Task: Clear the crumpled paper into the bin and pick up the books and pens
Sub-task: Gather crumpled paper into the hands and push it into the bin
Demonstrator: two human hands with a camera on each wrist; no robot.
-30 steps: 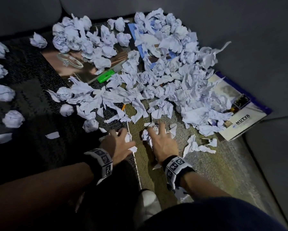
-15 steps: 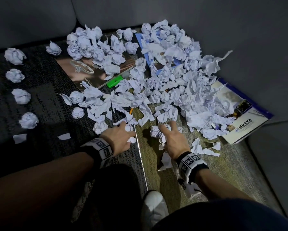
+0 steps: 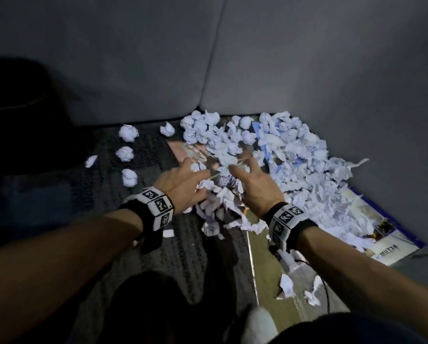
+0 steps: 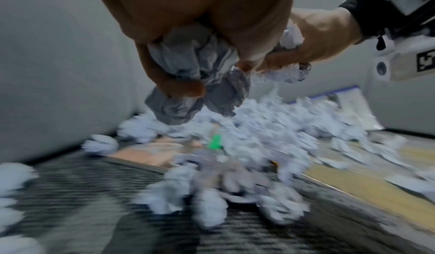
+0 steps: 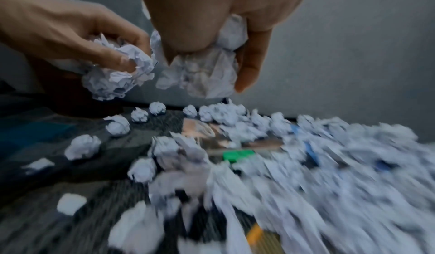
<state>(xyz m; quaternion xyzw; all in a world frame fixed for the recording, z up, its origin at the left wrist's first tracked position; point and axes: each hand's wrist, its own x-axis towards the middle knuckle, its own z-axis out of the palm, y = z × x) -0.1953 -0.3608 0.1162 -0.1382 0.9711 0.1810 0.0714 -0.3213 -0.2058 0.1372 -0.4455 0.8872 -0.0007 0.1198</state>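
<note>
My left hand (image 3: 195,177) and right hand (image 3: 242,177) hang side by side above the near edge of a big pile of crumpled paper (image 3: 294,157). The left hand (image 4: 188,83) grips a handful of crumpled paper (image 4: 188,62). My right hand (image 5: 207,75) grips another wad (image 5: 202,71). A pinkish book (image 3: 179,147) and a blue book (image 3: 260,135) lie partly under the pile, and a "MUTYA" book (image 3: 386,244) lies at the right. A green pen (image 5: 237,155) and an orange pen (image 5: 255,235) lie among the paper.
Grey sofa cushions (image 3: 158,58) wall in the back and right. Single paper balls (image 3: 128,132) dot the dark carpet at the left. A dark rounded shape (image 3: 22,108) sits far left. Scraps (image 3: 287,284) lie on the tan mat near my knees.
Both hands were low on the floor at the pile's near edge; now they are lifted and further forward, each with a handful of paper. The head view has tilted up.
</note>
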